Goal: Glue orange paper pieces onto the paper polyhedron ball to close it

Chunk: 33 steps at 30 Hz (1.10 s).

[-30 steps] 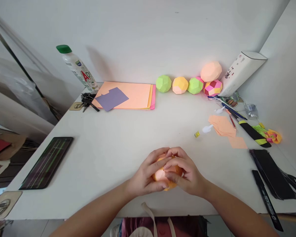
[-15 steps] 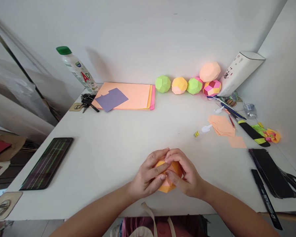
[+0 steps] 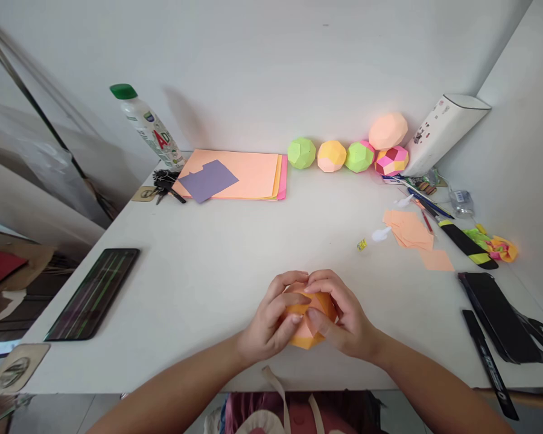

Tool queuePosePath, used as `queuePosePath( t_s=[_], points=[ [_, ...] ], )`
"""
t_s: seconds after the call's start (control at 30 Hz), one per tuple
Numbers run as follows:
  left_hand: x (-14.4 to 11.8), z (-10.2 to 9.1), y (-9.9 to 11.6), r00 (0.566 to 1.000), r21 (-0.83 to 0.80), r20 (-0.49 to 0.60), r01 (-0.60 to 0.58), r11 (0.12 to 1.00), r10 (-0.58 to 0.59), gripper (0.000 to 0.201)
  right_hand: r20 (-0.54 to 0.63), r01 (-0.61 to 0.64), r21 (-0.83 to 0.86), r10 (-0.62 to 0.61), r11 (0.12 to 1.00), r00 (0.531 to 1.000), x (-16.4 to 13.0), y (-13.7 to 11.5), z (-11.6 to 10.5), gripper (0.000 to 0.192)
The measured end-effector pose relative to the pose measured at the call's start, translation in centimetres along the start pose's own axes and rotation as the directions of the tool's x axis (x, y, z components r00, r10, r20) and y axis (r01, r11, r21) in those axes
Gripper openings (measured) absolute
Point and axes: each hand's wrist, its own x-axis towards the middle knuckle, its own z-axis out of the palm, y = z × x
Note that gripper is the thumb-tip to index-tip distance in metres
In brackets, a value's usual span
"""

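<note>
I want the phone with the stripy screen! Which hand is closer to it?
Left. The left hand is on the orange paper ball, on the side toward the phone. The right hand is on the ball's far side.

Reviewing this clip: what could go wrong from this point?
Both the left hand and right hand squeeze the orange paper ball, so its facets could get dented. It sits near the table edge, so a slip might drop it. The tiny glue tube lying loose could be knocked.
</note>
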Motion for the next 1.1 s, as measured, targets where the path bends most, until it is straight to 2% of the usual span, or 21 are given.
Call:
queuePosePath(
  t_s=[0.07, 0.2, 0.37, 0.47, 0.53, 0.67, 0.77, 0.87, 1.1],
  points=[
    [0.2, 0.0, 0.1, 0.999, 0.017, 0.022, -0.042, 0.999, 0.041, 0.026, 0.001, 0.006, 0.013, -0.006, 1.0, 1.0, 0.0, -0.1, 0.1, 0.023],
    [0.5, -0.1, 0.0, 0.988, 0.107, 0.065, -0.148, 0.983, 0.142, 0.04, 0.002, -0.052, 0.106, 0.052, 0.993, 0.999, 0.0, 0.0, 0.0, 0.013],
    [0.4, -0.3, -0.2, 0.99, 0.122, 0.074, -0.132, 0.984, 0.124, 0.038, -0.024, -0.228, 0.351, 0.253, 0.908, 0.967, 0.0, 0.8, -0.4, 0.014],
    [0.4, -0.2, -0.3, 0.989, 0.104, 0.047, -0.143, 0.984, 0.138, 0.034, -0.036, -0.275, 0.382, 0.311, 0.882, 0.95, 0.1, 1.3, -0.5, 0.018],
    [0.4, -0.3, -0.4, 0.988, 0.117, 0.036, -0.155, 0.981, 0.152, 0.033, -0.053, -0.266, 0.341, 0.301, 0.902, 0.952, 0.1, 1.7, -0.4, 0.02],
    [0.7, -0.4, -0.5, 0.973, 0.174, 0.044, -0.229, 0.958, 0.225, 0.035, -0.061, -0.186, 0.227, 0.204, 0.956, 0.977, 0.1, 2.2, -0.2, 0.022],
    [0.8, -0.4, -0.4, 0.966, 0.173, 0.036, -0.258, 0.951, 0.256, 0.036, -0.043, -0.205, 0.283, 0.226, 0.937, 0.973, 0.0, 2.3, -0.2, 0.019],
    [0.6, -0.2, -0.2, 0.974, 0.15, 0.004, -0.226, 0.962, 0.228, 0.032, -0.034, -0.241, 0.34, 0.268, 0.909, 0.963, -0.1, 2.2, -0.1, 0.017],
    [0.5, 0.2, 0.1, 0.977, 0.173, -0.03, -0.201, 0.964, 0.21, 0.029, -0.041, -0.207, 0.33, 0.233, 0.921, 0.972, -0.5, 2.2, 0.1, 0.017]
  ],
)
